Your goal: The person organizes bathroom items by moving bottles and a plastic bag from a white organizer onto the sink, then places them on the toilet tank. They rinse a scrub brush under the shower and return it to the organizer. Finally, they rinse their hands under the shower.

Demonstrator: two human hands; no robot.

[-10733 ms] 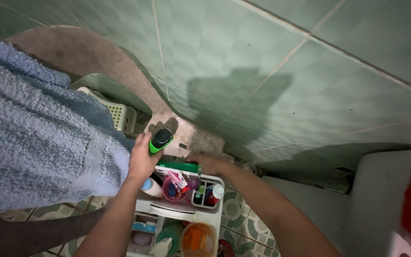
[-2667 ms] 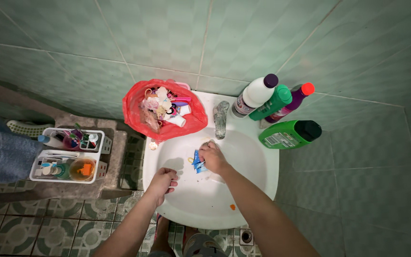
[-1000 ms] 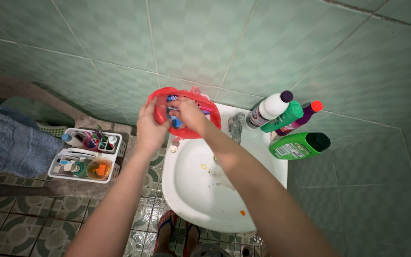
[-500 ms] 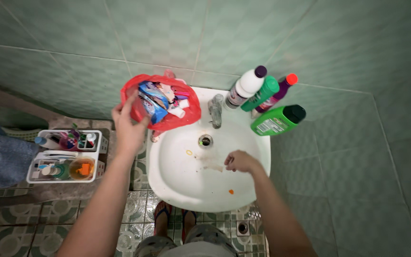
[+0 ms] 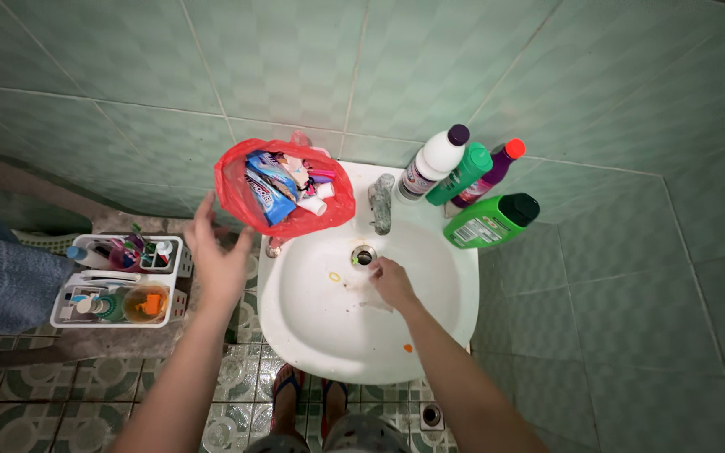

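Since half a second ago the right hand has moved up the basin from the front right toward the drain; the left hand has dropped away from the red bag and is now hanging off the sink's left edge.

Right hand is resting inside the white sink, fingers curled down on the basin floor just below and right of the drain. Can't tell whether it's pinching anything; something pale is showing under the fingers but it's too small to read.

Left hand is open, fingers spread, holding nothing, hovering just beside the sink's left rim, below the bag.

Red bag is sitting on the sink's back left corner, mouth open, full of wrappers and small tubes. Tap is standing at the back edge, centre. On the back right corner: white bottle with dark cap, green bottle, purple bottle with orange cap, all leaning on the wall; a bigger green bottle is lying on its side in front of them.

An orange speck is lying near the front of the basin, a yellowish one left of the drain.

White caddy of toiletries is sitting on a ledge well left of the sink.
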